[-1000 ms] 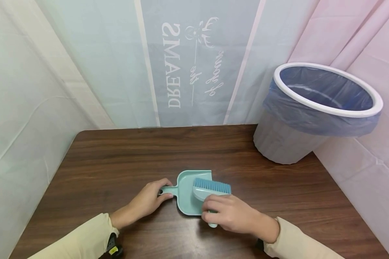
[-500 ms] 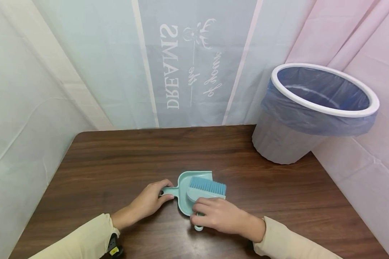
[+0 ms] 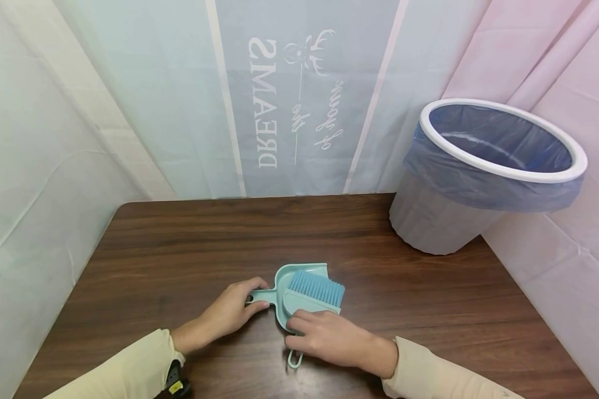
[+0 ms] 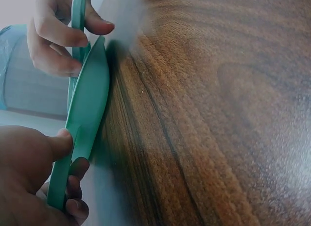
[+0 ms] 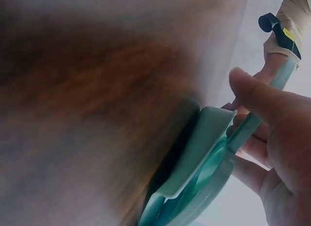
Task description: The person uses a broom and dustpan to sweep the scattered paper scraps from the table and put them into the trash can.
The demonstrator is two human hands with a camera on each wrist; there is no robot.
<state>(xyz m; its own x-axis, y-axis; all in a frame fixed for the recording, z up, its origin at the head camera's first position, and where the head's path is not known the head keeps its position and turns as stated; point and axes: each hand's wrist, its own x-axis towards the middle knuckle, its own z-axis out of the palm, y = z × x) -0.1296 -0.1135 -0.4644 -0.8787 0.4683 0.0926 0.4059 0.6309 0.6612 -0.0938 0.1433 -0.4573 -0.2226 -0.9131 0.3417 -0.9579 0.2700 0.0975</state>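
Observation:
A mint-green dustpan (image 3: 299,270) lies on the wooden table with its handle to the left. My left hand (image 3: 229,311) pinches that handle between thumb and fingers, seen close up in the left wrist view. Over the pan is a hand brush (image 3: 309,302) with blue bristles, tilted so the bristles (image 3: 316,285) show on the far side. The brush's handle is gripped by my right hand (image 3: 329,338), and its looped end sticks out below the fingers. In the right wrist view the brush head lies against the dustpan (image 5: 204,143); the contact inside is partly hidden.
A grey waste bin (image 3: 429,221) with a white rim and blue bag liner stands at the table's back right corner. The dark wooden table (image 3: 204,238) ends at a printed curtain (image 3: 299,111) behind, and pale cloth hangs on both sides.
My right hand has moved left with the brush, bringing the bristle head further over the dustpan, and the brush's looped handle end now shows. My left hand and the dustpan have barely shifted.

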